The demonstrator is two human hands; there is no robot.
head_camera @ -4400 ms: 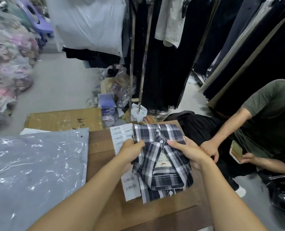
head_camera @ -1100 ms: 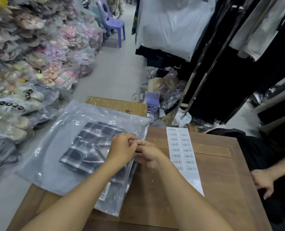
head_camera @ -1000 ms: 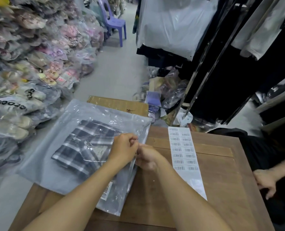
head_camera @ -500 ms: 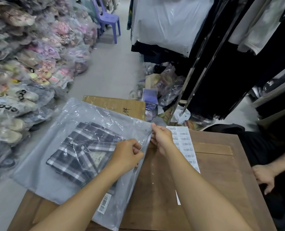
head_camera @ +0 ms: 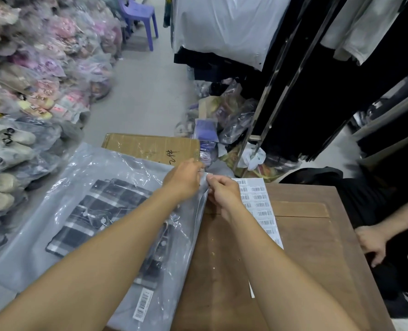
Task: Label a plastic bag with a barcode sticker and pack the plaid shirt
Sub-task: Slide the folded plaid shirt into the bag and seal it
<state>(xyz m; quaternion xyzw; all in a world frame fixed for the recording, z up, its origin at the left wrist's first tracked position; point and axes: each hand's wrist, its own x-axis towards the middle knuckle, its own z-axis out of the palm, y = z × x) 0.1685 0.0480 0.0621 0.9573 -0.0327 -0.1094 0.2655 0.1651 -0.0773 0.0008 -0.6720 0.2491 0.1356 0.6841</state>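
With the shirt (head_camera: pixel 107 211) already inside the bag (head_camera: pixel 62 192) at centre left, I pinch the bag's open edge near the frame's centre between my left hand (head_camera: pixel 183 180) and right hand (head_camera: pixel 222 192), fingers closed on the plastic to press it shut.

Light's even and soft, prob. from overhead, fairly bright on the grey floor (head_camera: pixel 148 91); no hard shadows, just faint shade under the forearms on the wooden table (head_camera: pixel 300 235); white glare streaks run over the plastic bag (head_camera: pixel 62 211), washing out parts of the plaid shirt (head_camera: pixel 98 216) inside; dark clothes (head_camera: pixel 317 103) on the right go nearly black, detail lost; wide-angle bend at the edges, rack poles (head_camera: pixel 272 91) lean; packed shoes (head_camera: pixel 19 103) at left are smeared and soft; centre is sharper, barcode sheet (head_camera: pixel 257 201) readable as stripes only.
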